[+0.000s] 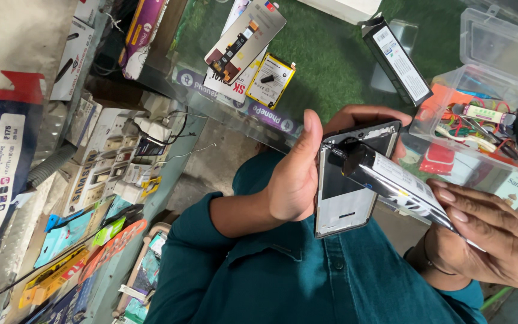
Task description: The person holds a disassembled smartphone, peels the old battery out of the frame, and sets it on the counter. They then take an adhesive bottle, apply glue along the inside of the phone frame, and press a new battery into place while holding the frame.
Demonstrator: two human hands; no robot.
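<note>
The left hand sits in the middle of the view. It is curled around an open phone frame, with the thumb up along the frame's left edge and the fingertips wrapped over the top. The frame stands almost upright, and its pale inside faces the camera.

The right hand is at about 4 o'clock from the frame. Its fingers are laid flat and close together on a long phone battery, which it holds. The battery is dark at its top end and has a white label. It slants across the frame from 11 o'clock down to 4 o'clock, and its dark end touches the top part of the frame.

Both hands are held over the person's teal shirt.

At 12 o'clock from the hands, a phone screen part and a yellow-edged battery lie on a glass counter with green turf under it. A narrow black box lies near 1 o'clock. At 2 o'clock a clear plastic box holds wires and small parts. At 9 o'clock a white switch board stands on the wall.
</note>
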